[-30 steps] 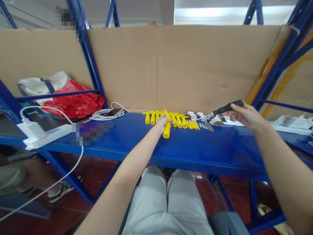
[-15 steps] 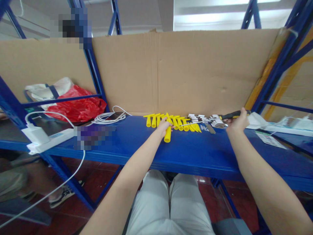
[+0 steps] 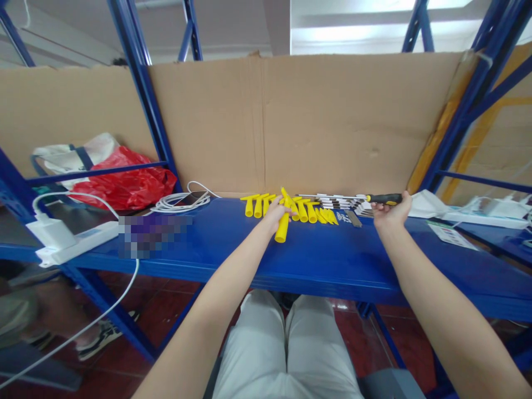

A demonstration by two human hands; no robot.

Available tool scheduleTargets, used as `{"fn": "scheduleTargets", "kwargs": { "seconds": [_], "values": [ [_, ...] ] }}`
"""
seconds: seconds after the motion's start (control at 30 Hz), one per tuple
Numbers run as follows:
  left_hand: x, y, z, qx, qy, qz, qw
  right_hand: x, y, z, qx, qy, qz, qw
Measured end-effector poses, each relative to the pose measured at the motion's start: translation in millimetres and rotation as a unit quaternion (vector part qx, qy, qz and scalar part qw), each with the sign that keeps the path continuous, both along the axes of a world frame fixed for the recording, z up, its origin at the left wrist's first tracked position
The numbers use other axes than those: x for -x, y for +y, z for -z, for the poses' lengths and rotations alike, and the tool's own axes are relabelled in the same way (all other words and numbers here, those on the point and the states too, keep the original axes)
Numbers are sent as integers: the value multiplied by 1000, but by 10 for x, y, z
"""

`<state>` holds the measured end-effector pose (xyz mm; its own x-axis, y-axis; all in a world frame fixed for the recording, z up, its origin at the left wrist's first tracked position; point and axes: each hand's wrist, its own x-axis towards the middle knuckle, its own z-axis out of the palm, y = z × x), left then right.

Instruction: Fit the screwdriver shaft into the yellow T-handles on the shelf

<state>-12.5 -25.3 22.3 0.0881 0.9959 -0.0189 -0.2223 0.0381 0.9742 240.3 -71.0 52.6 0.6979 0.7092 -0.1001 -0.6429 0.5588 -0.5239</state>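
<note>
My left hand (image 3: 274, 217) is closed around a yellow plastic scraper handle (image 3: 281, 231), its round hollow end tilted down toward me. My right hand (image 3: 394, 211) grips a screwdriver (image 3: 386, 198) by its black and yellow handle. The long metal shaft points left, its tip near the head of the held piece; whether they touch I cannot tell. Similar yellow handles (image 3: 311, 215) lie in a row on both sides of my left hand. Right of them are small pointed yellow parts (image 3: 328, 216), small screws (image 3: 343, 217), a flat grey metal piece (image 3: 354, 219) and white-and-brown strips (image 3: 328, 198).
A blue shelf (image 3: 233, 249) carries everything, backed by a cardboard sheet (image 3: 324, 122). On the left are a coiled white cable (image 3: 174, 204), a power strip (image 3: 83, 244) and a red plastic bag (image 3: 128, 177). A printed card (image 3: 451, 235) lies right. Another person's leg (image 3: 58, 316) shows lower left.
The screwdriver has swung from slanting down to nearly level, its tip rising toward the head of the yellow handle. My left hand keeps its hold. The view has shifted slightly.
</note>
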Motion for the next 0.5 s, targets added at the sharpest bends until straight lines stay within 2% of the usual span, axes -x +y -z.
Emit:
{"fn": "scheduleTargets", "kwargs": {
  "seconds": [0.23,0.5],
  "values": [
    [-6,-19,-11,17,-45,81,996,2,-20,-16,4,-12,3,1000],
    [-8,-23,-16,27,-37,94,994,-81,39,39,-16,-23,11,1000]
  ]
}}
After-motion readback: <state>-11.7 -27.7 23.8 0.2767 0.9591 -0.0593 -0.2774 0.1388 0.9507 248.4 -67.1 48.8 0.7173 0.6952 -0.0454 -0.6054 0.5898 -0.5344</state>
